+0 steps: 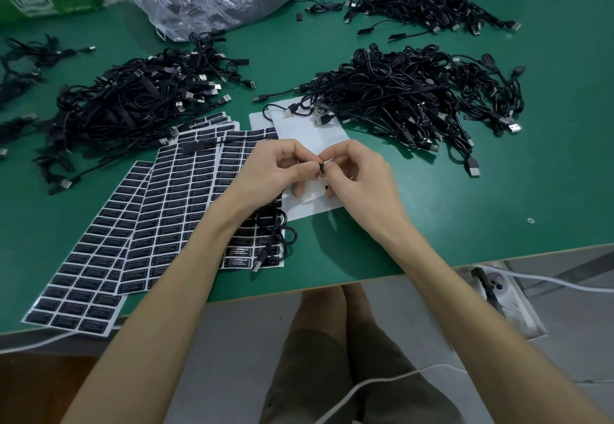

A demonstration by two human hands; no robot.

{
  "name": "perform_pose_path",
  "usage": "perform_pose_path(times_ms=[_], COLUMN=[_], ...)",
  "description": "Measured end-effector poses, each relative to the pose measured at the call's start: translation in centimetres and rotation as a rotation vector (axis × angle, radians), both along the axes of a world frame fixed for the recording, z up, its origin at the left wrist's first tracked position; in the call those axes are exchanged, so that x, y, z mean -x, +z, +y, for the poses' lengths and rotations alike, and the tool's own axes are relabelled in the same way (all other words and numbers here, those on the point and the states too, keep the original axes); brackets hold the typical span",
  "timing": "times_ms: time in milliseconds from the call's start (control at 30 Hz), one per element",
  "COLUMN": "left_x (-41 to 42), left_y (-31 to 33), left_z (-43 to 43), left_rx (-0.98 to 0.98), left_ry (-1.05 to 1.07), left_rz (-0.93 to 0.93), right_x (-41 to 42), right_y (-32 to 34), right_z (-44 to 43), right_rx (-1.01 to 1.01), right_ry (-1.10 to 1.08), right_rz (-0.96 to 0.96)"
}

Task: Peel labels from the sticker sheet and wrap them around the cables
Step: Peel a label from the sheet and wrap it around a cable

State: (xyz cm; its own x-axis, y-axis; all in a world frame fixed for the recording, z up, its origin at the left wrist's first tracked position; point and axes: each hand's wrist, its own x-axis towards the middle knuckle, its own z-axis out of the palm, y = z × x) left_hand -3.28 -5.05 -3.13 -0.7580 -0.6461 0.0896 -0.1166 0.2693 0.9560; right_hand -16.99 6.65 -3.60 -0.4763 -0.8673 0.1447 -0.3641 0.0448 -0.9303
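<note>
Hands: two, left hand (275, 171) and right hand (358, 174), meeting over the table (498, 217).
Fingers: thumb and forefinger of both hands clamped on one small black cable part (321, 169) (a label on it I cannot make out).
Loose cable (277, 234): one, coiled on the nearest sheet, beside the left wrist.
Sticker sheets (186, 197): at least four, overlapping, left of the hands.
White backing sheets (309, 131): two, under the hands.
Cable piles (408, 101): two big ones behind the sheets, two farther.

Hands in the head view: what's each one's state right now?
Left hand: pinches the small black part, fingers curled.
Right hand: pinches the same part.
</note>
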Motion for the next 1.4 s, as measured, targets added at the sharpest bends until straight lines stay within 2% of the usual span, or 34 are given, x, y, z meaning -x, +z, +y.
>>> perform_pose_path(times_ms=[567,767,1400], left_x=[0.10,-0.02,-0.06], left_y=[-0.36,-0.13,-0.20], left_z=[-0.21,-0.15,-0.35], left_rx=[0.090,0.036,0.033], left_ry=[0.014,-0.022,-0.037], left_rz=[-0.073,-0.053,-0.068], right_x=[0.08,0.38,0.62], right_y=[-0.05,-0.14,-0.44], right_z=[-0.04,0.02,0.04], right_rx=[0.001,0.002,0.031], right_ry=[0.017,0.013,0.028], right_rz=[-0.025,-0.076,-0.087])
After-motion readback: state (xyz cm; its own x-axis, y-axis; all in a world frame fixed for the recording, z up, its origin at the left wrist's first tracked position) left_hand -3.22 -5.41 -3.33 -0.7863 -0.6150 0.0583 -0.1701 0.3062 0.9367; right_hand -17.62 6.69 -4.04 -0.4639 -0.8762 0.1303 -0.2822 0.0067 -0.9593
